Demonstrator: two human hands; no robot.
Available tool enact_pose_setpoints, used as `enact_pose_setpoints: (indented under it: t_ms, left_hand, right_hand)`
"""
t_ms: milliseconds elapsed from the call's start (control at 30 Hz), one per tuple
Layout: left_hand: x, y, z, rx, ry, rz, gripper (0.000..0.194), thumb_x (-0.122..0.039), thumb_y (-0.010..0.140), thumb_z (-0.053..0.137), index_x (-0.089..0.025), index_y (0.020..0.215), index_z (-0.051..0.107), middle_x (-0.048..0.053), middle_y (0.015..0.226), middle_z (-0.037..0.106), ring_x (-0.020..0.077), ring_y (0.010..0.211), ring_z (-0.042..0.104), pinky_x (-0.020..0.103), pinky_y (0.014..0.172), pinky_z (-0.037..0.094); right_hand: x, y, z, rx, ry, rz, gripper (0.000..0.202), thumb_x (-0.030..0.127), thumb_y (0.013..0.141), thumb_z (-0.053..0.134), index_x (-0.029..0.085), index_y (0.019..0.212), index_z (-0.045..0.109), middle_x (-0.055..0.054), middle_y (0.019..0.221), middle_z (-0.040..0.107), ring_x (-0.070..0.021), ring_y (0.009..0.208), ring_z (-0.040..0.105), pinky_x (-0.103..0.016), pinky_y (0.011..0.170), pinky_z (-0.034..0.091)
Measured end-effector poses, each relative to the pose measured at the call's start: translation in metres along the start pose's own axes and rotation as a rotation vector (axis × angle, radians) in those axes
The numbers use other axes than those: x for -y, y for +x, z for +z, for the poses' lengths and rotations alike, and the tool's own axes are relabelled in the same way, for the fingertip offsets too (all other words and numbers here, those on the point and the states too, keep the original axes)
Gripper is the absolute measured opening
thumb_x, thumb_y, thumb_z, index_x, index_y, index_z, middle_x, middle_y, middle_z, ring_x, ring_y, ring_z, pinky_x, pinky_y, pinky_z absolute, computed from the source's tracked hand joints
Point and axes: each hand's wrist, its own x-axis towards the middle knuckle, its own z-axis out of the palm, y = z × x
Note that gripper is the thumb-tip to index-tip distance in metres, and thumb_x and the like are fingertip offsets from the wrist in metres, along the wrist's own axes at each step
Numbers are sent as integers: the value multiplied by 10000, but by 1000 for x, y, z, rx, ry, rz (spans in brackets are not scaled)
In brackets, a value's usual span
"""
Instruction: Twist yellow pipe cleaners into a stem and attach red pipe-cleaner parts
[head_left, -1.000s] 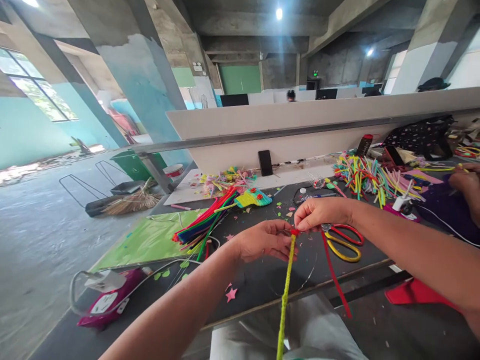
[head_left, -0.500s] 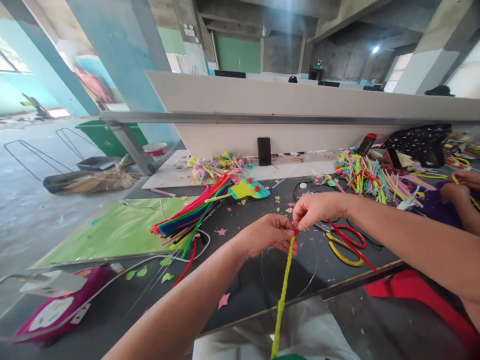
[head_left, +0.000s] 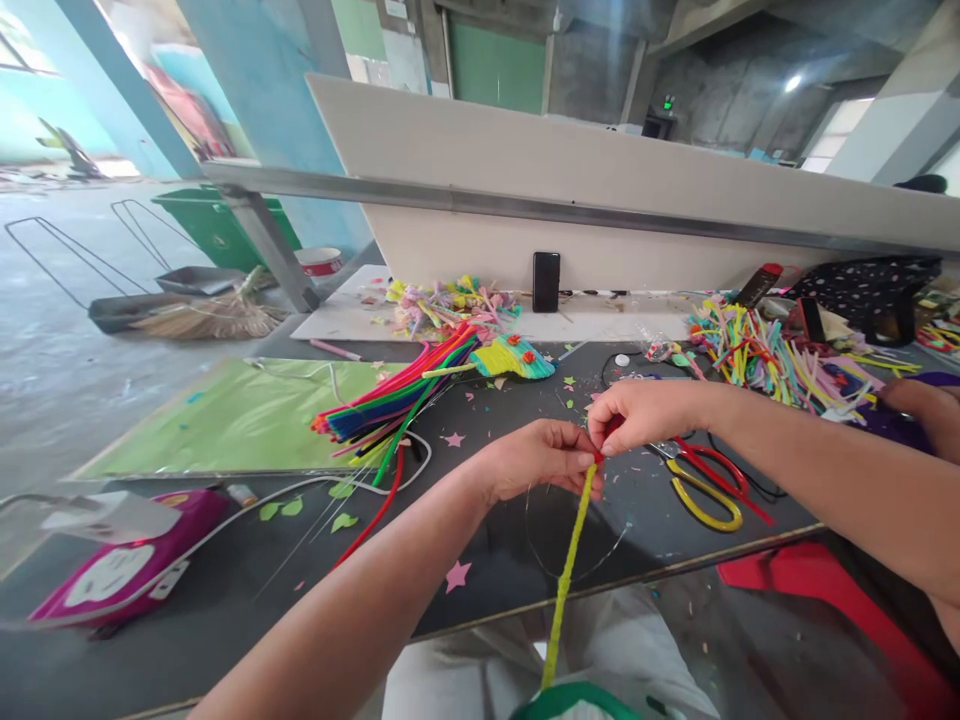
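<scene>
My left hand point(head_left: 551, 460) is closed, pinching the upper end of a long yellow-green fuzzy stem point(head_left: 573, 560) that hangs down toward my lap. At its top, my right hand point(head_left: 637, 418) is closed on a red pipe cleaner point(head_left: 598, 458), the thumb and fingertips of both hands nearly touching. Fingers cover most of the red piece, so how it joins the stem is hidden. Scissors point(head_left: 705, 508) with yellow and red handles lie under my right forearm, a red strand across them. Below the hands, a thin wire loop point(head_left: 540, 560) curves over the dark table.
A bundle of coloured pipe cleaners point(head_left: 397, 400) lies left, touching a yellow-and-blue fuzzy piece point(head_left: 514, 358). A phone point(head_left: 546, 282) leans against the white partition. Cut pipe cleaners point(head_left: 750, 350) are heaped right, near another person's hand point(head_left: 926, 405). A purple box point(head_left: 135, 560) with a cable sits front left.
The view has tilted downward, so the scene sits higher and shifts slightly right. Both hands keep their pinch at the stem's top. More of a green-rimmed thing shows at the bottom edge.
</scene>
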Motion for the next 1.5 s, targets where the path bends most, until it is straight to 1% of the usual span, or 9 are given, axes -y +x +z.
enact_pose_setpoints:
  t_ms: [100, 233, 500, 733, 867, 1000, 1133, 1267, 1500]
  left_hand:
    - [-1, -1, 3, -70, 30, 9, 288, -392, 755, 681, -112, 800, 630, 103, 772, 700, 185, 720, 679, 307, 720, 517]
    - [2, 0, 8, -146, 89, 7, 221, -330, 713, 710, -126, 737, 630, 68, 697, 693, 172, 659, 671, 290, 681, 512]
    - [14, 7, 16, -190, 78, 17, 186, -303, 694, 697, -133, 674, 627, 40, 627, 671, 158, 590, 651, 302, 653, 525]
    - [11, 7, 19, -274, 78, 21, 153, -269, 670, 683, -130, 653, 620, 26, 605, 660, 150, 566, 648, 288, 638, 526]
    - [9, 7, 15, -299, 65, -9, 217, -324, 681, 692, -128, 687, 602, 38, 640, 671, 156, 589, 664, 283, 644, 526]
    - [10, 9, 8, -321, 67, -47, 276, -377, 682, 704, -134, 717, 577, 54, 679, 686, 173, 656, 686, 285, 658, 531]
    - [13, 12, 1, -426, 142, -87, 221, -342, 723, 671, -138, 714, 584, 41, 654, 676, 160, 653, 683, 270, 639, 535]
    - [17, 14, -8, -448, 245, -107, 142, -278, 748, 637, -143, 707, 617, 37, 639, 677, 140, 587, 663, 261, 599, 539]
    - [22, 15, -15, -530, 444, 1, 58, -172, 652, 682, -150, 616, 643, 35, 559, 639, 159, 458, 628, 220, 424, 471]
  right_hand:
    - [3, 3, 1, -10, -28, 3, 132, 243, 702, 608, 175, 797, 669, 24, 668, 612, -108, 602, 524, -201, 525, 364]
    - [4, 8, 7, -67, -128, -23, 76, 173, 677, 617, 169, 734, 667, 16, 680, 604, -111, 613, 530, -207, 539, 365]
    - [1, 0, 22, -216, -303, -183, 83, 102, 715, 648, 176, 681, 664, 5, 719, 603, -134, 721, 570, -259, 729, 411]
    - [-13, 2, 36, -397, -216, -242, 115, 82, 729, 616, 178, 675, 647, 10, 698, 599, -135, 708, 562, -276, 757, 417]
    - [-17, 6, 36, -440, -123, -134, 93, 100, 715, 592, 168, 680, 646, 8, 692, 602, -130, 676, 546, -252, 668, 409]
    - [-20, 12, 35, -334, 26, 77, 66, 183, 720, 581, 173, 733, 646, 36, 585, 584, -108, 556, 520, -239, 608, 412]
    - [-18, 21, 38, -311, 100, 188, 138, 196, 683, 584, 182, 803, 650, 23, 646, 653, -113, 559, 562, -215, 543, 410]
    - [-14, 28, 40, -313, 17, 242, 121, 195, 650, 597, 180, 748, 667, 18, 603, 653, -121, 549, 572, -208, 510, 386]
    - [-6, 34, 40, -322, -73, 269, 128, 173, 648, 577, 179, 707, 690, 10, 578, 645, -125, 542, 556, -223, 507, 350]
